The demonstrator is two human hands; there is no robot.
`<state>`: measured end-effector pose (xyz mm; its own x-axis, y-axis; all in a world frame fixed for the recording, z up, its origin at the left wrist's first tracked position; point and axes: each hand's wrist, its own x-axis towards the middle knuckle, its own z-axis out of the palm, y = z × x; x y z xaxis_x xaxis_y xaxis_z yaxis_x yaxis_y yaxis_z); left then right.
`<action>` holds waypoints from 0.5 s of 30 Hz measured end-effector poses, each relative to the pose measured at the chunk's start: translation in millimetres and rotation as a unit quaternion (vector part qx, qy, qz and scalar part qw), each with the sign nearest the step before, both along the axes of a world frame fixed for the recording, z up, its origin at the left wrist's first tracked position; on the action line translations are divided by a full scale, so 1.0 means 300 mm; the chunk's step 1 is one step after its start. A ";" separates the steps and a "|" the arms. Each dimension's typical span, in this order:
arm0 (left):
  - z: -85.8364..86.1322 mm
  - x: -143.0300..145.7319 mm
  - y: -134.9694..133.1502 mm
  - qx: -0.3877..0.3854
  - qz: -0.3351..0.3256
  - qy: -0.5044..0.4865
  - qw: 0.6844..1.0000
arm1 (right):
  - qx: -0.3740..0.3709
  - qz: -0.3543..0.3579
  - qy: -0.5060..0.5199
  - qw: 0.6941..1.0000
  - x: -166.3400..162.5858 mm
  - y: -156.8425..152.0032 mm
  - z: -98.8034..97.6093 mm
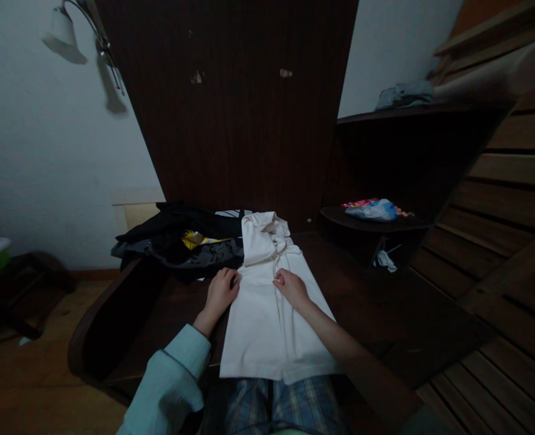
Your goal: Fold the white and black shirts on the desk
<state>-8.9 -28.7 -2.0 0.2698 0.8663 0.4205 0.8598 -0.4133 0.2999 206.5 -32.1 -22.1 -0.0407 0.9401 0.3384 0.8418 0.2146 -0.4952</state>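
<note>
Shirt (267, 326): sides apparently folded in; length unfolded.
Left hand (222, 293): curled at shirt edge; hold indeterminate.
Right hand (292, 289): your palm flat mid-shirt, empty.

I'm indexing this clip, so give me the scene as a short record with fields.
surface: dark wooden table
garment: white collared shirt, laid flat, collar away from the person
left hand: resting on the shirt's left edge
right hand: resting on the shirt's middle, below the collar
behind: pile of dark clothes, beside the collar

head-worn view, forward-down, close over table (385, 314)
</note>
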 end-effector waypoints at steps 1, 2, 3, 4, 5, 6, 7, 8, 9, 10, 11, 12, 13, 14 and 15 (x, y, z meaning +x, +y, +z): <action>-0.002 0.005 -0.024 -0.001 -0.037 -0.006 0.999 | 0.024 0.002 -0.021 0.999 -0.003 -0.003 0.000; -0.007 0.006 -0.051 -0.008 -0.082 -0.010 0.997 | 0.048 0.012 -0.041 0.998 -0.006 -0.006 -0.002; -0.014 0.004 -0.080 -0.020 -0.126 -0.012 0.992 | 0.070 0.035 -0.057 0.995 -0.009 -0.009 -0.004; -0.022 -0.001 -0.109 -0.032 -0.161 -0.008 0.986 | 0.086 0.069 -0.067 0.992 -0.013 -0.012 -0.007; -0.031 -0.009 -0.139 -0.040 -0.181 0.000 0.983 | 0.097 0.107 -0.072 0.987 -0.017 -0.015 -0.010; -0.038 -0.018 -0.167 -0.046 -0.189 0.012 0.981 | 0.103 0.141 -0.073 0.982 -0.020 -0.017 -0.013; -0.044 -0.028 -0.195 -0.051 -0.189 0.028 0.980 | 0.105 0.168 -0.072 0.977 -0.023 -0.019 -0.014; -0.047 -0.037 -0.221 -0.056 -0.183 0.047 0.980 | 0.105 0.186 -0.073 0.974 -0.026 -0.021 -0.014; -0.047 -0.042 -0.246 -0.064 -0.178 0.067 0.980 | 0.101 0.193 -0.076 0.973 -0.028 -0.023 -0.011; -0.044 -0.044 -0.271 -0.075 -0.178 0.088 0.977 | 0.095 0.195 -0.082 0.973 -0.029 -0.025 -0.006; -0.039 -0.042 -0.294 -0.088 -0.186 0.108 0.973 | 0.088 0.194 -0.091 0.973 -0.030 -0.028 0.001; -0.033 -0.036 -0.317 -0.102 -0.200 0.124 0.966 | 0.079 0.196 -0.103 0.972 -0.030 -0.031 0.009; -0.028 -0.026 -0.339 -0.117 -0.221 0.139 0.958 | 0.068 0.199 -0.119 0.970 -0.029 -0.035 0.017; -0.026 -0.014 -0.358 -0.131 -0.242 0.151 0.949 | 0.057 0.203 -0.133 0.968 -0.027 -0.041 0.024; -0.026 -0.001 -0.375 -0.142 -0.258 0.162 0.942 | 0.047 0.210 -0.144 0.966 -0.024 -0.047 0.030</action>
